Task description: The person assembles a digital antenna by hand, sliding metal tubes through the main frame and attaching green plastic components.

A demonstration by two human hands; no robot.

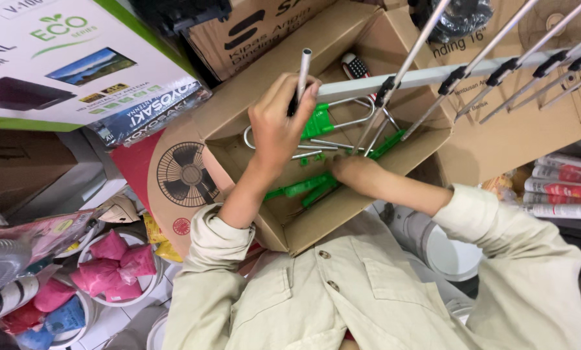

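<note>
Left hand (278,123) grips our metal rod (302,72) upright, steadying the antenna bar (426,74), while right hand (355,174), grip hidden, reaches into the cardboard box (251,110).

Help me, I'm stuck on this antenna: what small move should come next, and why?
Probably lift the right hand out with a green part. The left hand already grips the rod on the boom, while the right is down in the box among loose pieces.

Pink packets in white bucket (118,262) lower left; boxed TV carton (63,58) upper left; sealant tubes (562,188) stacked right; fan-printed carton (174,175) beside.
</note>
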